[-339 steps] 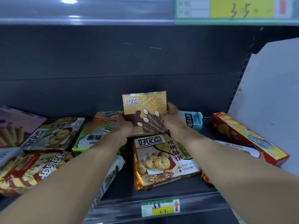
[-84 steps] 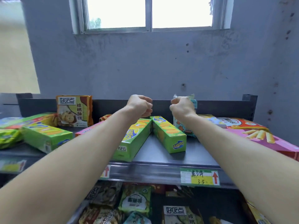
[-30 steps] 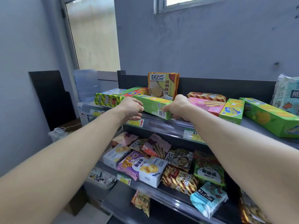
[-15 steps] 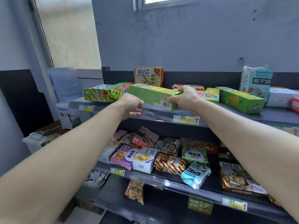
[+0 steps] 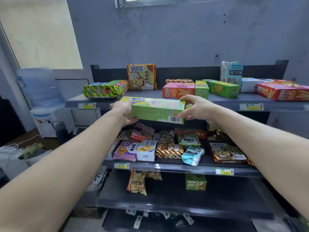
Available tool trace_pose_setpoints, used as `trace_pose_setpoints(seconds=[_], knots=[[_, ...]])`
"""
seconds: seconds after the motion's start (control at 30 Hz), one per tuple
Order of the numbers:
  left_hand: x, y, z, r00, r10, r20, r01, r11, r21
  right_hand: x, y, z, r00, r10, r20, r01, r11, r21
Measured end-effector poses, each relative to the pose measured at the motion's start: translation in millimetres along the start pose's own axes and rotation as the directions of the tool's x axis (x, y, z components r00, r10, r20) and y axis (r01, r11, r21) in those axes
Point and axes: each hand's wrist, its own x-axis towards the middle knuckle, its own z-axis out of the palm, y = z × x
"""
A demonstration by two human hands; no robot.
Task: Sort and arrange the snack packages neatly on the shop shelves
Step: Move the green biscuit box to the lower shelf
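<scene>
Green snack box (image 5: 155,110) is held crosswise in the air between my hands, just in front of the top shelf's (image 5: 150,94) front edge. My left hand (image 5: 122,109) curls round its left end. My right hand (image 5: 196,106) pinches the right end, near the barcode.

Glossy cardboard green box (image 5: 157,109); matt dark metal top shelf (image 5: 150,93); shiny foil cookie bag (image 5: 142,77)
</scene>
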Motion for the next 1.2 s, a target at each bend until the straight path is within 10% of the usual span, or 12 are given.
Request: trace_pose_setpoints(seconds=[0.57,1.2], knots=[[43,-104,-129,0.945,-0.316,-0.081,0.323,0.942,0.094,41,33,131,0.963,0.158,0.217,-0.078,0.939,-0.334],[200,-186,-117,0.912,-0.383,-0.147,0.359,0.919,-0.163,229,147,210,0.981,0.090,0.171,-0.025,0.938,-0.347]])
